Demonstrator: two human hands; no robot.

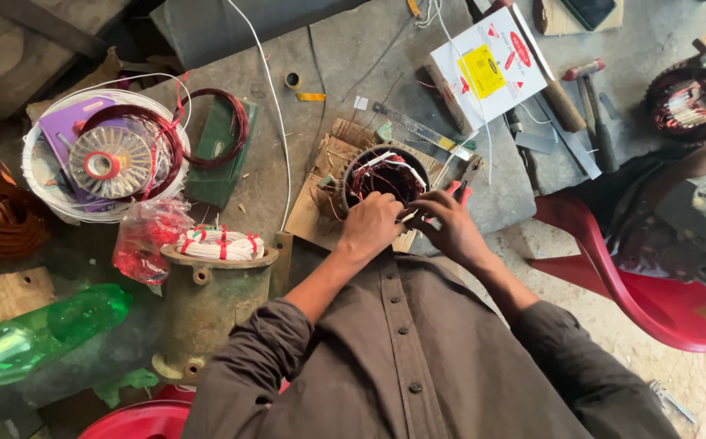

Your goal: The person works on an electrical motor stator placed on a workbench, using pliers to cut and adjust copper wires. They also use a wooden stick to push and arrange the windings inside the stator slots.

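A round motor stator (384, 175) with dark red copper windings and white sleeving stands on cardboard on the grey bench. My left hand (371, 226) grips the stator's near rim, fingers curled over the windings. My right hand (448, 225) is just to its right, fingers pinched on a thin pale strip that points into the stator. Red-handled pliers (464, 180) lie right behind my right hand.
A white basin (101, 154) holds a wire spool and red wire coils at left. A metal housing (206, 301) with bundled white windings stands near me, with a green plastic bottle (36, 333) beside it. A white box (491, 69), hammers (593, 102) and another person in a red chair (613, 268) are at right.
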